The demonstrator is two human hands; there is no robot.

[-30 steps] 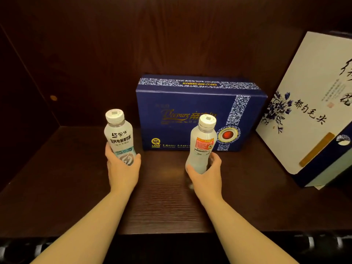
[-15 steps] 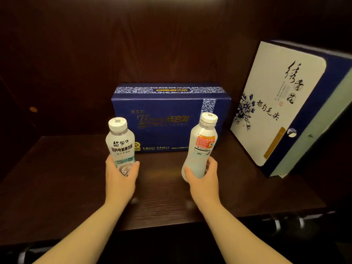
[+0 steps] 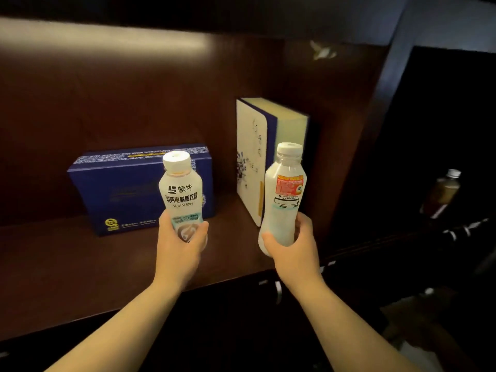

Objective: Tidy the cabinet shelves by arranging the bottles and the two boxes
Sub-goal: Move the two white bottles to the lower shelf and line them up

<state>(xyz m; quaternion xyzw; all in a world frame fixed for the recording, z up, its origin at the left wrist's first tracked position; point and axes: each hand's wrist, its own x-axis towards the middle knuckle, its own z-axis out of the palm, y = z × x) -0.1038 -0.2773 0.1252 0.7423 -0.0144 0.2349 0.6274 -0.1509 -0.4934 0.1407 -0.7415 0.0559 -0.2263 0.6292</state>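
- At the left hand (image 3: 179, 244): grip wrapped around the base of a short white bottle (image 3: 182, 196), white cap, black lettering on its label, upright.
- Right hand (image 3: 291, 244): grip closed on the lower end of a taller milky bottle (image 3: 284, 194) with a red label, tilted slightly right.
- Both bottles held above the front of the dark wood shelf (image 3: 80, 264).
- Behind the left bottle: blue box (image 3: 118, 189) lying flat on the shelf.
- Behind the right bottle: white box (image 3: 251, 159) standing upright, well clear of both hands.
- Far right, in shadow: brownish bottle (image 3: 442, 193), blurred.
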